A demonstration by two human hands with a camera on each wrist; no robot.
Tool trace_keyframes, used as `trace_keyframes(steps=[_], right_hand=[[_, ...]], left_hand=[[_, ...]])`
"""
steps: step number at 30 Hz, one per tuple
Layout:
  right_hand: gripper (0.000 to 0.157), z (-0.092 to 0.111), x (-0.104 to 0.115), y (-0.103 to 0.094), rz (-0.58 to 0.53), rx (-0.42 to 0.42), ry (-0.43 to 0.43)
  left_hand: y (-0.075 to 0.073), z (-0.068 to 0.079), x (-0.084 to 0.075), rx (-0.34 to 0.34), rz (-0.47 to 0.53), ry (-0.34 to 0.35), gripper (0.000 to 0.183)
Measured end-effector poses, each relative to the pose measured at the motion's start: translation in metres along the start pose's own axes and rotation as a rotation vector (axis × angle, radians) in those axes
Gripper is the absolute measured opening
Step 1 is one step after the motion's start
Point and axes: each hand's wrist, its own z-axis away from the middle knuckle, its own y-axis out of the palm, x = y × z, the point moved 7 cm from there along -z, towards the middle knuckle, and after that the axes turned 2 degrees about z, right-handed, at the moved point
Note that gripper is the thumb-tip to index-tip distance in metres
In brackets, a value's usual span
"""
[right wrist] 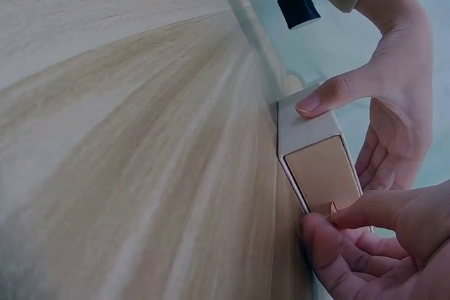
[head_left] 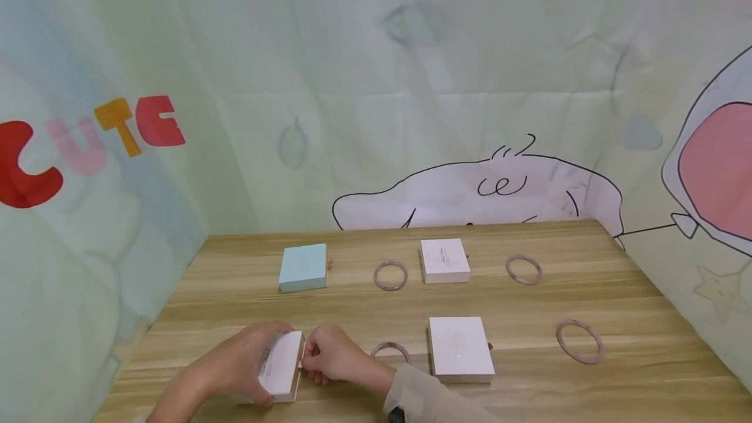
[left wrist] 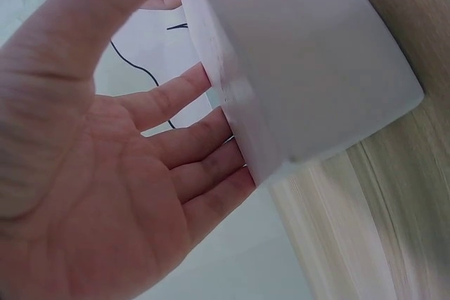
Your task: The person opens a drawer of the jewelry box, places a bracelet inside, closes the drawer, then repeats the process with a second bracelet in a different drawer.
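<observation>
A small white drawer-style gift box (head_left: pixel 284 365) sits at the front left of the table. My left hand (head_left: pixel 249 354) grips it, thumb on the near side and fingers on the far side. In the left wrist view its fingertips press the face of the white box (left wrist: pixel 309 61). On the box's right side, my right hand (head_left: pixel 337 352) pinches a small orange-brown ribbon tab (right wrist: pixel 333 210) between thumb and forefinger. The tan drawer front (right wrist: pixel 323 170) looks level with the sleeve's edge. Beside the right wrist lies a mauve bangle (head_left: pixel 390 345), partly hidden by the arm.
Farther back stand a light-blue box (head_left: pixel 303 267) and a pale pink box (head_left: pixel 444 260). A larger white box (head_left: pixel 461 348) is right of the hands. Other bangles lie at back centre (head_left: pixel 390 275), back right (head_left: pixel 524 269) and front right (head_left: pixel 579 341). Printed curtains (head_left: pixel 264 116) border the wooden table.
</observation>
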Motion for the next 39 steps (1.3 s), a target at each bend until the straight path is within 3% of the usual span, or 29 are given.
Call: trace_keyframes(steps=[11,21,39], right_hand=[[0.026,0.001,0.0018,-0.0034,0.014,-0.003,0.002],[0.028,0.0076,-0.0036,0.0039,-0.027,0.014,0.022],[0.028,0.0046,0.0004,-0.0015,-0.037,0.008,-0.004]], left_hand=[[-0.0014,-0.0006,-0.0015,-0.014,-0.028,0.017,0.096],[0.0078,0.0037,0.0043,0.02,0.082,-0.013,0.095],[0.0022,0.0009,0.0013,0.003,0.033,-0.005,0.096]])
